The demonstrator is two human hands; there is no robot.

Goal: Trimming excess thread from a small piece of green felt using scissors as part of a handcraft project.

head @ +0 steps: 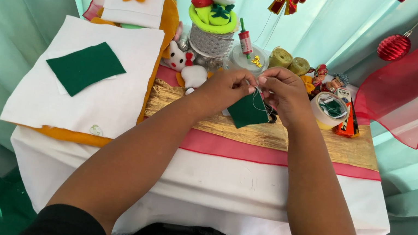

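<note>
From the head camera, we see our left hand (pixel 229 88) and right hand (pixel 283 92) pinched shut on a small green felt piece (pixel 247 111), above the gold runner (pixel 267 134). We judge it light and floppy, best held by its top edge.

- Small green felt piece (pixel 247 111): dark green, roughly square, flat and unfolded; held tilted above the gold table runner (pixel 272 135), one corner pointing down
- White thread (pixel 260 101): thin, looped across the felt's upper right edge
</note>
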